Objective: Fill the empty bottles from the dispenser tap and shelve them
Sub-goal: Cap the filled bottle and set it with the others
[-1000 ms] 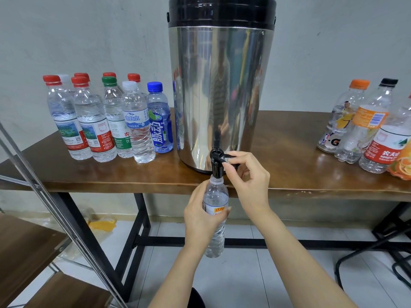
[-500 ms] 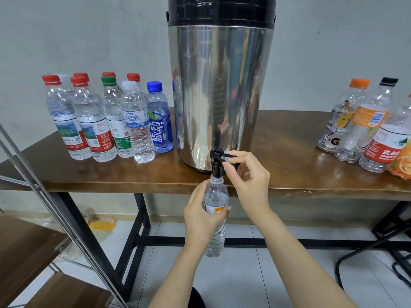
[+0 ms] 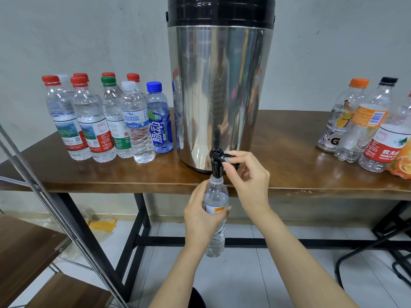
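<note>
On the wooden table (image 3: 289,138), capped bottles (image 3: 104,123) cluster left of the shiny steel dispenser (image 3: 220,96), mixed bottles (image 3: 364,130) far right. The left hand (image 3: 200,218) wraps a clear ribbed bottle (image 3: 216,192) below the table edge, its open neck just under the black tap (image 3: 216,162) — the right hand (image 3: 250,177) pinches the tap's lever.
</note>
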### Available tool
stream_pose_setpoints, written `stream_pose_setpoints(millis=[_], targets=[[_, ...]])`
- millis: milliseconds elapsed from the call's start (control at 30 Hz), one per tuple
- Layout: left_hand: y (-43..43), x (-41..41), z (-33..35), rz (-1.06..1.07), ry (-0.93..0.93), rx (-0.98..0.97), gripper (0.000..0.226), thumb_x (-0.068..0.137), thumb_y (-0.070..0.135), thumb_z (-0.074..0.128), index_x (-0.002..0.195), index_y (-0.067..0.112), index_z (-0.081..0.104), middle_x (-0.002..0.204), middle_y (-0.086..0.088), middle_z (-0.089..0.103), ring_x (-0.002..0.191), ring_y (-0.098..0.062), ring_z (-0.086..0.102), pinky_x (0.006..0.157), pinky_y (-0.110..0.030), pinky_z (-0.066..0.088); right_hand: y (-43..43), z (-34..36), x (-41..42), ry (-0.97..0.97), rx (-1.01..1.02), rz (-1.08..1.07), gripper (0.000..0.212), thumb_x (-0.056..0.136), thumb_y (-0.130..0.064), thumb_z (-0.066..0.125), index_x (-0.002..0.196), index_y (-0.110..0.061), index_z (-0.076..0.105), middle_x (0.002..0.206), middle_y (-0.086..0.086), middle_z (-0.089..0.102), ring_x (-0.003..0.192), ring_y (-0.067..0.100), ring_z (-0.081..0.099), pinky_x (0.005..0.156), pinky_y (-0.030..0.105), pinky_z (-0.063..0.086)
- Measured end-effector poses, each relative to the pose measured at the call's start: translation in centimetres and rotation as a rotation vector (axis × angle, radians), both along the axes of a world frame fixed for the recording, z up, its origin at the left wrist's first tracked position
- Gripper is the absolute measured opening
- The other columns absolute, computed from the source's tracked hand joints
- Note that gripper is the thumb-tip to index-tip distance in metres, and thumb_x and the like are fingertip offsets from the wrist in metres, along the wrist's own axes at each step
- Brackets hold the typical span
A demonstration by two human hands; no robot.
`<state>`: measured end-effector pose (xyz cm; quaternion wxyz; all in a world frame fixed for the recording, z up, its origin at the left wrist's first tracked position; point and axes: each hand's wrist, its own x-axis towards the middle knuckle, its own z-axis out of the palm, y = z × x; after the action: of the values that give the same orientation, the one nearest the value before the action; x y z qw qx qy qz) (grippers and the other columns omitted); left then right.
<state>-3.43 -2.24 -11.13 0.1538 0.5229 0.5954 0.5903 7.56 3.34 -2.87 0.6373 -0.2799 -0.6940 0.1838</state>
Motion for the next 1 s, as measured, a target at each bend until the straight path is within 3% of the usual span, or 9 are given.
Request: stream_pose_setpoints(millis=[133, 367, 500, 567, 700, 800, 900, 1000], targets=[[-0.1, 0.0, 0.2, 0.005, 0.010, 0.006, 0.085, 0.064, 0.026, 0.092, 0.125, 0.051, 0.039, 0.124, 0.033, 0.049, 0.117, 0.015, 0.049, 0.093, -0.002, 0.039, 0.0, 0.0, 0.0, 0.003, -0.006, 0.001, 0.019, 0.087, -0.031, 0.067, 0.085, -0.011, 0.067, 0.107, -0.009, 0.070, 0.060, 0.019, 0.051, 0.057, 0.027, 0.044], [0.0, 0.0, 0.0, 0.000, 0.015, 0.009, 0.083, 0.064, 0.030, 0.092, 0.130, 0.044, 0.044, 0.128, 0.021, 0.056, 0.121, -0.001, 0.053, 0.097, -0.013, 0.045, -0.2, 0.1, 0.1, 0.002, 0.005, -0.003, 0.018, 0.087, -0.029, 0.068, 0.085, -0.011, 0.068, 0.106, -0.008, 0.070, 0.058, 0.017, 0.049, 0.055, 0.028, 0.043], [-0.2, 0.0, 0.3, 0.007, 0.014, 0.015, 0.084, 0.064, 0.026, 0.092, 0.121, 0.056, 0.040, 0.124, 0.033, 0.050, 0.118, 0.012, 0.050, 0.092, -0.004, 0.040, -0.2, 0.1, 0.1, -0.011, -0.002, 0.001, 0.019, 0.087, -0.030, 0.067, 0.086, -0.011, 0.068, 0.107, -0.009, 0.069, 0.058, 0.015, 0.048, 0.056, 0.025, 0.043], [-0.2, 0.1, 0.3, 0.007, 0.006, 0.021, 0.084, 0.064, 0.023, 0.092, 0.120, 0.057, 0.040, 0.122, 0.034, 0.050, 0.117, 0.015, 0.049, 0.091, -0.003, 0.040, -0.2, 0.1, 0.3, -0.041, -0.018, 0.012, 0.019, 0.087, -0.030, 0.065, 0.089, -0.011, 0.067, 0.110, -0.010, 0.069, 0.061, 0.013, 0.050, 0.059, 0.020, 0.042], [-0.2, 0.1, 0.3, 0.012, -0.004, 0.028, 0.083, 0.063, 0.023, 0.092, 0.123, 0.054, 0.043, 0.124, 0.028, 0.055, 0.119, 0.007, 0.052, 0.095, -0.009, 0.043, 0.2, 0.3, 1.8, -0.223, 0.051, 0.058, 0.015, 0.094, -0.019, 0.061, 0.103, -0.009, 0.067, 0.122, -0.011, 0.064, 0.080, 0.002, 0.060, 0.074, 0.009, 0.042], [-0.3, 0.1, 0.4, 0.013, -0.016, 0.026, 0.083, 0.063, 0.021, 0.092, 0.121, 0.055, 0.043, 0.123, 0.030, 0.053, 0.117, 0.010, 0.051, 0.094, -0.006, 0.042, 0.9, 1.0, 2.7, -0.332, 0.164, 0.068, 0.014, 0.097, -0.005, 0.057, 0.105, -0.004, 0.069, 0.122, -0.008, 0.063, 0.100, -0.003, 0.063, 0.083, 0.016, 0.051], [-0.3, 0.1, 0.4, 0.004, -0.032, 0.022, 0.082, 0.063, 0.020, 0.092, 0.124, 0.051, 0.046, 0.125, 0.024, 0.057, 0.118, 0.003, 0.055, 0.094, -0.010, 0.045, 1.0, 2.1, 2.9, -0.380, 0.240, 0.038, 0.017, 0.096, -0.005, 0.053, 0.099, -0.005, 0.069, 0.113, -0.007, 0.066, 0.090, -0.005, 0.065, 0.075, 0.028, 0.057], [-0.3, 0.1, 0.7, 0.004, -0.017, 0.026, 0.081, 0.063, 0.019, 0.092, 0.120, 0.055, 0.045, 0.123, 0.027, 0.056, 0.117, 0.004, 0.054, 0.093, -0.011, 0.046, 1.1, 5.2, 1.0, -0.506, 0.342, -0.068, 0.012, 0.093, -0.013, 0.058, 0.091, -0.013, 0.070, 0.090, -0.006, 0.068, 0.076, 0.000, 0.060, 0.062, 0.033, 0.054]])
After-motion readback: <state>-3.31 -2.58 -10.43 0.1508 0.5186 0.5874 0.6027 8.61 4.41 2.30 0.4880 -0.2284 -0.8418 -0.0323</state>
